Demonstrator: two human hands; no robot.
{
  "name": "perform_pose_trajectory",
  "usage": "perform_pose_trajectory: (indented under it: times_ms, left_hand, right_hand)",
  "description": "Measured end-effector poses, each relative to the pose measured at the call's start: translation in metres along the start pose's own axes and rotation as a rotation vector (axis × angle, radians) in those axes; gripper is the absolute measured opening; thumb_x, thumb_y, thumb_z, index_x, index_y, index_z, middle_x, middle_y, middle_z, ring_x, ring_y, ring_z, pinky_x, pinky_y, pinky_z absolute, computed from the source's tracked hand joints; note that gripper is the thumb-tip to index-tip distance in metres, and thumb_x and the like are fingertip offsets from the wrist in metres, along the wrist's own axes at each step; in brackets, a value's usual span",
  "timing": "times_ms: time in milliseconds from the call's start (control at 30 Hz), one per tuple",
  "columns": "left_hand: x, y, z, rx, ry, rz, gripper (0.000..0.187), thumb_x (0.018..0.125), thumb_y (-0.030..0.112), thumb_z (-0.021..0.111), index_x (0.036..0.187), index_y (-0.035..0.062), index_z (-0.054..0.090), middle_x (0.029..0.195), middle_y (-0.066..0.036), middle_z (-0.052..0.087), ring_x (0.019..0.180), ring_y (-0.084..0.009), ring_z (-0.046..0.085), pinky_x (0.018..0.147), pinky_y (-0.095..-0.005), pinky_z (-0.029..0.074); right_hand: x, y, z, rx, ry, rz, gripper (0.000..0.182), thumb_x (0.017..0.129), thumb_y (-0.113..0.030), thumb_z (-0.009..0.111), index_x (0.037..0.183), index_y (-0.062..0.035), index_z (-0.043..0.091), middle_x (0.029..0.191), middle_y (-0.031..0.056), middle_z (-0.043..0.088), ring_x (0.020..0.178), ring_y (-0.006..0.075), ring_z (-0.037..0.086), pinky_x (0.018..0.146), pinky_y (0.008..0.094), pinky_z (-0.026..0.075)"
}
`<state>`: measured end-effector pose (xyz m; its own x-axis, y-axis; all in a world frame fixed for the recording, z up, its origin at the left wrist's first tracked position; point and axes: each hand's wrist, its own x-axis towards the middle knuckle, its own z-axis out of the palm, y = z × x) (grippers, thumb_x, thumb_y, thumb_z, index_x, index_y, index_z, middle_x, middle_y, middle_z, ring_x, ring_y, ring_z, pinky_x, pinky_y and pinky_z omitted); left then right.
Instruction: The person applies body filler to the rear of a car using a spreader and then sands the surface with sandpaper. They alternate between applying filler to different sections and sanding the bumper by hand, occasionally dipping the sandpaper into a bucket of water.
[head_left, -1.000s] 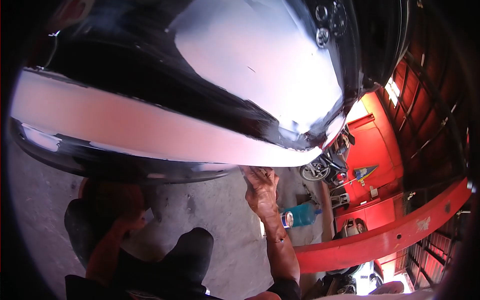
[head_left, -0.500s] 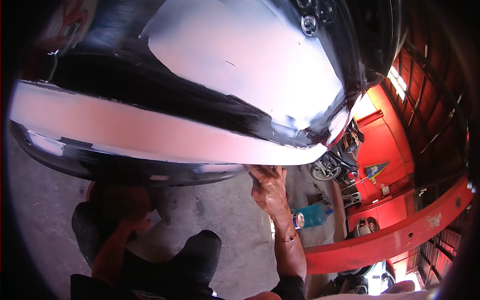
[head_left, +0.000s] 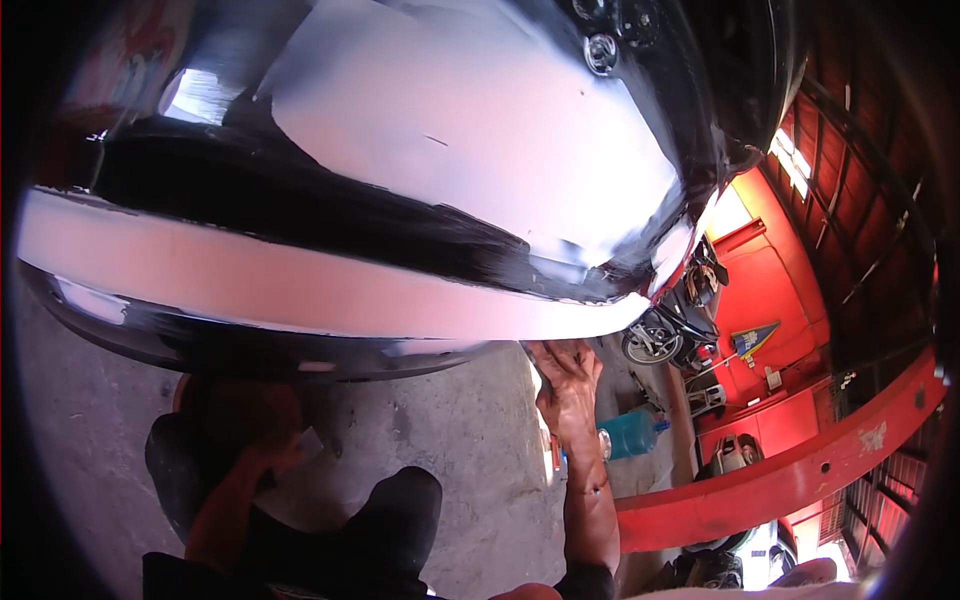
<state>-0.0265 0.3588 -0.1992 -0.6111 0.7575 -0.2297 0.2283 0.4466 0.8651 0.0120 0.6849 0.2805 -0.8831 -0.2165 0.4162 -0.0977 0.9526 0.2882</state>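
A black car bumper [head_left: 300, 220] with pale patches of filler or primer spans the upper view, and a long pale strip [head_left: 250, 265] runs along its lower part. My right hand [head_left: 568, 378] is at the strip's lower edge, near its right end. Its fingers are bent and close together; the fingertips and whatever they press or hold are hidden by the edge. In shadow below the bumper, my left hand [head_left: 282, 455] is closed on a small pale flat piece [head_left: 311, 443], perhaps paper or card. It stays away from the bumper, beside my knee.
A blue-green plastic bottle [head_left: 632, 435] lies on the concrete floor [head_left: 480, 470] right of my forearm. A curved red beam [head_left: 780, 485] crosses the lower right. Further back are a parked motorcycle [head_left: 665, 335] and a red wall [head_left: 780, 300].
My right hand has shifted right along the strip's lower edge and slightly down. The bumper sits a little lower and further left in view. My left hand is nearly unmoved.
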Motion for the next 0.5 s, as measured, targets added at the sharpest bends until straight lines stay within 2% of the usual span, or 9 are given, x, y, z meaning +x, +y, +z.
perform_pose_trajectory:
  times_ms: [67,133,200,233,300,333,400,500]
  left_hand:
    - [-0.003,0.007,-0.005,-0.015,-0.007,-0.023,0.035,0.086,0.032,0.064,0.103,0.0023,0.069,0.086,-0.017,0.07,0.076,-0.0279,0.068,0.07,-0.0428,0.053]
    - [-0.005,0.009,-0.004,-0.084,0.021,-0.048,0.035,0.086,0.033,0.064,0.102,0.0031,0.07,0.085,-0.017,0.07,0.075,-0.0277,0.069,0.069,-0.043,0.053]
    - [-0.005,0.008,-0.006,-0.089,-0.006,-0.058,0.034,0.086,0.033,0.063,0.101,0.0033,0.07,0.082,-0.017,0.07,0.072,-0.0275,0.069,0.068,-0.0424,0.054]
    - [-0.005,0.008,-0.007,-0.095,-0.033,-0.067,0.034,0.086,0.034,0.063,0.101,0.0035,0.07,0.08,-0.017,0.07,0.07,-0.0272,0.068,0.067,-0.0418,0.054]
    - [-0.005,0.012,-0.011,-0.055,-0.032,-0.068,0.033,0.086,0.032,0.062,0.101,0.0035,0.069,0.078,-0.016,0.069,0.067,-0.026,0.068,0.065,-0.0406,0.054]
    - [-0.005,0.014,-0.012,-0.014,-0.037,-0.069,0.032,0.086,0.031,0.062,0.101,0.0036,0.069,0.075,-0.015,0.069,0.065,-0.0247,0.068,0.063,-0.0394,0.054]
    - [-0.005,0.004,-0.005,-0.054,-0.024,-0.053,0.032,0.085,0.03,0.061,0.101,0.004,0.069,0.074,-0.015,0.069,0.064,-0.0245,0.068,0.063,-0.0394,0.055]
    - [-0.005,0.012,-0.009,-0.118,-0.032,-0.065,0.03,0.085,0.028,0.061,0.102,0.0048,0.069,0.074,-0.014,0.069,0.065,-0.0256,0.068,0.065,-0.0402,0.055]
  right_hand:
    - [0.007,0.006,0.004,-0.063,-0.073,-0.022,0.072,0.064,0.007,0.063,0.128,-0.0254,0.068,0.124,0.002,0.068,0.118,0.0328,0.051,0.102,0.0453,0.034]
    - [0.013,0.013,0.014,-0.051,-0.05,-0.059,0.071,0.063,0.006,0.063,0.126,-0.024,0.069,0.118,0.0029,0.07,0.117,0.0324,0.051,0.1,0.0464,0.034]
    - [0.017,0.016,0.02,0.12,-0.103,-0.031,0.063,0.066,0.009,0.059,0.121,-0.0188,0.072,0.12,0.0081,0.07,0.123,0.0331,0.049,0.106,0.048,0.03]
    - [0.017,0.018,0.022,0.12,-0.102,-0.031,0.063,0.066,0.009,0.059,0.121,-0.0188,0.072,0.12,0.0081,0.07,0.123,0.0331,0.049,0.106,0.048,0.03]
    - [0.02,0.018,0.021,0.091,-0.049,-0.109,0.067,0.064,0.005,0.062,0.124,-0.024,0.07,0.111,0.0018,0.072,0.12,0.0302,0.049,0.098,0.045,0.034]
    - [0.018,0.018,0.019,0.091,-0.048,-0.106,0.067,0.064,0.005,0.062,0.124,-0.024,0.07,0.111,0.0018,0.072,0.12,0.0302,0.049,0.098,0.045,0.034]
    - [0.016,0.007,0.004,0.156,-0.176,-0.02,0.064,0.068,0.008,0.059,0.125,-0.0206,0.07,0.123,0.0055,0.069,0.121,0.0304,0.051,0.103,0.0462,0.031]
    - [0.003,-0.006,0.001,0.086,-0.1,-0.041,0.07,0.068,0.007,0.06,0.13,-0.0236,0.066,0.126,0.0024,0.068,0.122,0.0304,0.05,0.101,0.0448,0.033]
